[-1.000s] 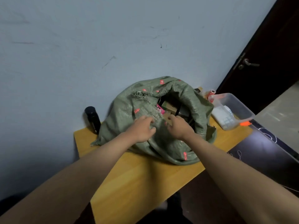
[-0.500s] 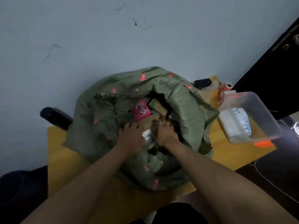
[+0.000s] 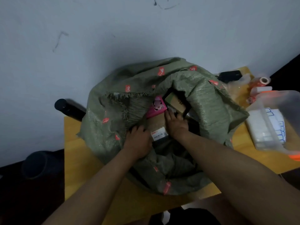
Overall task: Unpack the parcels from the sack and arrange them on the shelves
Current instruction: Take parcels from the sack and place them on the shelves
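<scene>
A green woven sack [image 3: 209, 101] with red marks lies open on the wooden table [image 3: 76, 161], its mouth facing me. Inside the mouth I see a brown cardboard parcel [image 3: 157, 124] with a white label, a pink box [image 3: 156, 107] behind it and an olive-and-tan box [image 3: 176, 102] to the right. My left hand [image 3: 138, 143] grips the brown parcel's left side, fingers curled over its edge. My right hand [image 3: 177, 125] holds the parcel's right side, fingers reaching toward the olive box. The parcel's lower part is hidden by the sack.
A black bottle [image 3: 68, 108] lies at the sack's left against the pale wall. A clear plastic bin [image 3: 276, 120] with white packets stands at the right, with tape rolls [image 3: 263, 81] and a black object [image 3: 230, 75] behind it. A dark round bin [image 3: 34, 164] sits on the floor left.
Both hands have moved from the sack's rim into its mouth and taken hold of the brown parcel. The view has come closer and tilted down over the sack.
</scene>
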